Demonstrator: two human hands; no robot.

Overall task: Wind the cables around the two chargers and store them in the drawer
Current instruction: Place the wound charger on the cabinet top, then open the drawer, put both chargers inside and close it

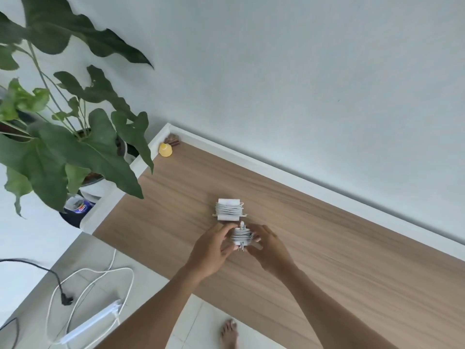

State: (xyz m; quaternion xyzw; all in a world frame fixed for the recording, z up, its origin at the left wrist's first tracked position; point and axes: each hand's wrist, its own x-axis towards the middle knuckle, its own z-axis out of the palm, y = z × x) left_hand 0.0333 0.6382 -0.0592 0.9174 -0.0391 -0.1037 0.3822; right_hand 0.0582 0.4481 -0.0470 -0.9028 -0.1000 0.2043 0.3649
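Note:
A white charger (229,210) with its cable wound round it lies on the wooden tabletop (327,248), just beyond my hands. A second white charger (241,237), also wrapped in white cable, sits between my two hands above the table. My left hand (214,250) grips its left side with curled fingers. My right hand (269,248) grips its right side. The plug prongs point toward me. No drawer is in view.
A small yellow object (165,149) sits at the table's far left corner beside a small brown thing (173,141). A large leafy plant (75,137) stands left of the table. On the floor lie a white power strip (93,326), white cords and a black plug (66,299).

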